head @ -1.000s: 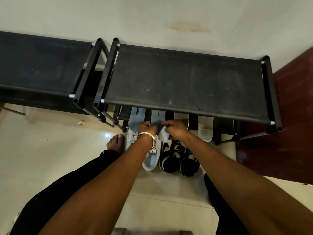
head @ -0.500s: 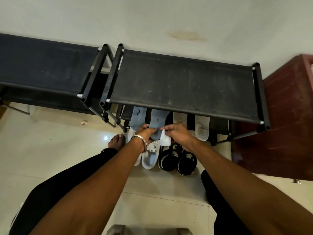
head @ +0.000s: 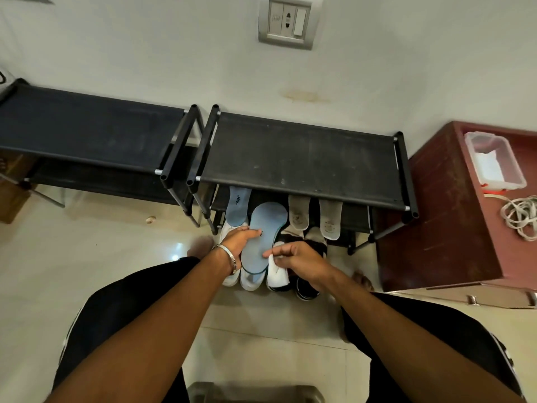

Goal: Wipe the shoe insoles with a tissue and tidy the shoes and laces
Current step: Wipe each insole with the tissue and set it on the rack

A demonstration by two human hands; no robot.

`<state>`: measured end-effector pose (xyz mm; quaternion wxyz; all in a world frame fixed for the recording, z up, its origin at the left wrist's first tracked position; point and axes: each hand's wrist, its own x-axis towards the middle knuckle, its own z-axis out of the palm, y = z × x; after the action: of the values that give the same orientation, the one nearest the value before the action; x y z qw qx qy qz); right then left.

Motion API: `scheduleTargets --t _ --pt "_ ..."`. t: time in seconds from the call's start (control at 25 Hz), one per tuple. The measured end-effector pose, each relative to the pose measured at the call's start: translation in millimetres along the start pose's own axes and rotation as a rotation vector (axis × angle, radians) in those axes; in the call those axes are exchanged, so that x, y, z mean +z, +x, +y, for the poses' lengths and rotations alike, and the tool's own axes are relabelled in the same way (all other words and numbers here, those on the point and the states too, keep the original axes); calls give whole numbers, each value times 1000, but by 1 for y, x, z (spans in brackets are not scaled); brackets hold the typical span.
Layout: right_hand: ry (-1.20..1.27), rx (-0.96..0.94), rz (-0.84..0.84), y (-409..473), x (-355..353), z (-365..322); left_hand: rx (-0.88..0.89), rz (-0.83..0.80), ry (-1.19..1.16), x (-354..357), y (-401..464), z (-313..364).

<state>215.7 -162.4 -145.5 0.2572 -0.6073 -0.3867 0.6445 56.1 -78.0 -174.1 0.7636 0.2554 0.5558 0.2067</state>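
Holding the blue insole [head: 263,237] loosely in your left hand [head: 239,239] while your right hand [head: 299,257] pinches the tissue [head: 276,271], you could drop it on the shoes [head: 248,282].

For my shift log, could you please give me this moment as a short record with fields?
left hand: left hand holds the blue insole by its edge
right hand: right hand grips a white tissue beside the insole
other insoles: three propped under the black rack
shoes: white and black pairs on the floor below
nearby: clear box on red cabinet
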Motion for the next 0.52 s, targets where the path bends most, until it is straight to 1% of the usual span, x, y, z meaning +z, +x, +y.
scheduleTargets --t 0.12,0.24,0.4,0.52 --pt "26 -22 -30 -28 5 -2 -7 -58 33 3 -21 2" --pt "38 -51 -36 -53 7 -7 -1 -150 53 9 -45 8" --pt "53 -93 -60 -73 5 -15 25 -195 59 14 -65 18" --pt "49 -159 -76 -79 3 -27 -1 -260 -2 16 -70 31"
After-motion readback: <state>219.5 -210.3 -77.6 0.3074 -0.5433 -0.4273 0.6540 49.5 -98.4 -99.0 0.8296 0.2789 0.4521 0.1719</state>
